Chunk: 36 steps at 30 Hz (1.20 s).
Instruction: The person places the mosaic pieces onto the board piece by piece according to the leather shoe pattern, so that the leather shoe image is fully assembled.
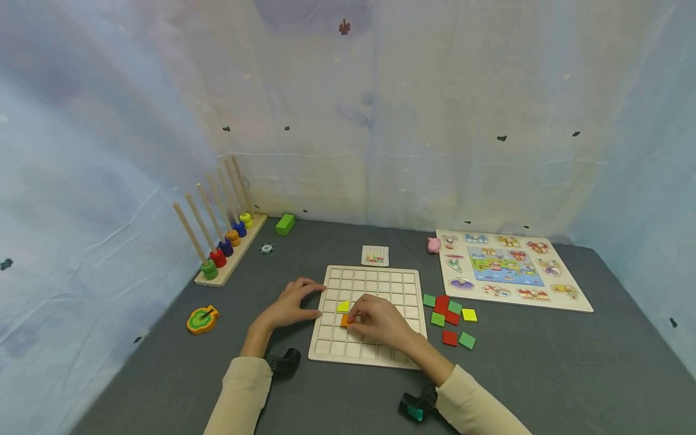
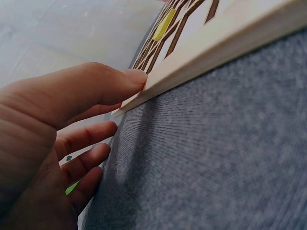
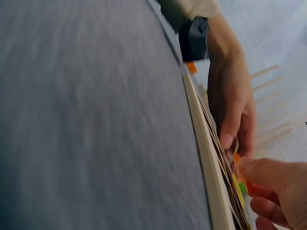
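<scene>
A wooden grid board (image 1: 363, 361) with rows of square cells lies in front of the person. My right hand (image 1: 380, 320) pinches an orange square tile (image 1: 344, 322) low over the left half of the grid; the right wrist view shows the tile (image 3: 238, 161) between thumb and fingers. Just beyond it, a yellow tile (image 1: 343, 306) sits in the grid. At the board's left edge is my left hand (image 1: 290, 305), its thumb and forefinger touching the rim. The left wrist view shows its thumb (image 2: 133, 79) against the edge and the other fingers loosely bent.
Loose red, green and yellow tiles (image 1: 449, 338) lie right of the board. Behind it is a small pattern card (image 1: 375, 255). A peg stacker (image 1: 232, 260), green block (image 1: 285, 225), poker chip (image 1: 266, 248) and orange-green toy (image 1: 202, 319) stand left; a picture puzzle (image 1: 576, 302) and pink pig (image 1: 434, 244) right.
</scene>
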Tool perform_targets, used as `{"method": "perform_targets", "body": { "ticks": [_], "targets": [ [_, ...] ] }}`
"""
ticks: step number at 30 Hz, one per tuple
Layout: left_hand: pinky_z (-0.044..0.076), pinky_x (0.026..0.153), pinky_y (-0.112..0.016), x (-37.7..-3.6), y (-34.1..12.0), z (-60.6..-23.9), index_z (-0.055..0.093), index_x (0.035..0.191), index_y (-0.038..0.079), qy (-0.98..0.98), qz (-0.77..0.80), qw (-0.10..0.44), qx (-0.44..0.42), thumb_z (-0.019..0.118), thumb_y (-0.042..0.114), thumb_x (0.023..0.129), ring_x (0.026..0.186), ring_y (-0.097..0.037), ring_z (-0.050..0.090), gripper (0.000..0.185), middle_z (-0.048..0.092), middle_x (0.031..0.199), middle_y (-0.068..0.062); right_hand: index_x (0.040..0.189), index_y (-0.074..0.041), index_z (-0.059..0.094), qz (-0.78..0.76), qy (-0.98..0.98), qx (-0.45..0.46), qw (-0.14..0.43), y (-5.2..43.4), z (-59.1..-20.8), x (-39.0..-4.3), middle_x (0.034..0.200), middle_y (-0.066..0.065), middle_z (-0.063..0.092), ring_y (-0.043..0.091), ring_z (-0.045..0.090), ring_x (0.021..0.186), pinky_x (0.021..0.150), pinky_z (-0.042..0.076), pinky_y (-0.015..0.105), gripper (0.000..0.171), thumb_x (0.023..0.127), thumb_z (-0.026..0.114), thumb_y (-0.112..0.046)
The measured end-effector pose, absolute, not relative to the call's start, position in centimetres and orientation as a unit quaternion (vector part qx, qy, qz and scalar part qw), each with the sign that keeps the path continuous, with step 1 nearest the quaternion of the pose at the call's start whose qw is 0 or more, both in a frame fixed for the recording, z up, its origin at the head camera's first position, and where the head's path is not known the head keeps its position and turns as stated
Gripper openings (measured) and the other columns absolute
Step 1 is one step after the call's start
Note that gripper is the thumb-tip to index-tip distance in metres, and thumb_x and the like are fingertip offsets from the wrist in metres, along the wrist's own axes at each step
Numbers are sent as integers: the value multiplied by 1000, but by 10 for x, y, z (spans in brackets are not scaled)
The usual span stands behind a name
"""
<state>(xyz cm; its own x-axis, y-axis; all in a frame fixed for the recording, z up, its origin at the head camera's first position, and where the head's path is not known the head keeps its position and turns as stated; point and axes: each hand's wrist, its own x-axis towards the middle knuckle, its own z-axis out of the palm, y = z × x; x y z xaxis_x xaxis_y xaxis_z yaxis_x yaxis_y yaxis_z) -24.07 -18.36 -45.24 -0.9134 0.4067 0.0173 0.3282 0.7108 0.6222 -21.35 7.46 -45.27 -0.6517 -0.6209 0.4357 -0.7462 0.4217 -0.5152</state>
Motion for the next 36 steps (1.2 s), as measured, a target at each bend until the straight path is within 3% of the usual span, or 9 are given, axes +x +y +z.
{"method": "perform_targets", "body": {
  "ticks": [11, 20, 26, 36],
  "targets": [
    [31, 94, -57, -240, -184, -453, 53, 132, 17, 922, 322, 60, 204, 72, 27, 81, 117, -29, 36, 56, 43, 129, -7, 82, -16, 74, 335, -838, 412, 125, 66, -462, -213, 91, -3, 64, 8, 56, 82, 70, 47, 21, 5, 80, 75, -20],
    [30, 94, -57, -241, -185, -453, 52, 133, 15, 920, 326, 59, 210, 71, 27, 82, 118, -31, 35, 56, 42, 129, -9, 80, -14, 75, 312, -838, 406, 186, 60, -467, -217, 85, -2, 63, 10, 56, 76, 65, 45, 20, 5, 79, 75, -19],
    [31, 94, -57, -240, -185, -454, 52, 133, 15, 920, 326, 59, 212, 71, 28, 82, 117, -31, 35, 55, 42, 129, -9, 81, -15, 75, 308, -845, 402, 174, 59, -467, -218, 86, -2, 63, 9, 56, 76, 65, 45, 20, 4, 79, 75, -18],
    [31, 94, -57, -242, -184, -454, 53, 132, 18, 924, 320, 58, 201, 72, 29, 81, 117, -30, 36, 56, 42, 130, -8, 97, -11, 70, 329, -842, 395, 164, 74, -455, -221, 92, 0, 62, 12, 58, 75, 65, 47, 22, 14, 85, 69, -19]
  ]
}}
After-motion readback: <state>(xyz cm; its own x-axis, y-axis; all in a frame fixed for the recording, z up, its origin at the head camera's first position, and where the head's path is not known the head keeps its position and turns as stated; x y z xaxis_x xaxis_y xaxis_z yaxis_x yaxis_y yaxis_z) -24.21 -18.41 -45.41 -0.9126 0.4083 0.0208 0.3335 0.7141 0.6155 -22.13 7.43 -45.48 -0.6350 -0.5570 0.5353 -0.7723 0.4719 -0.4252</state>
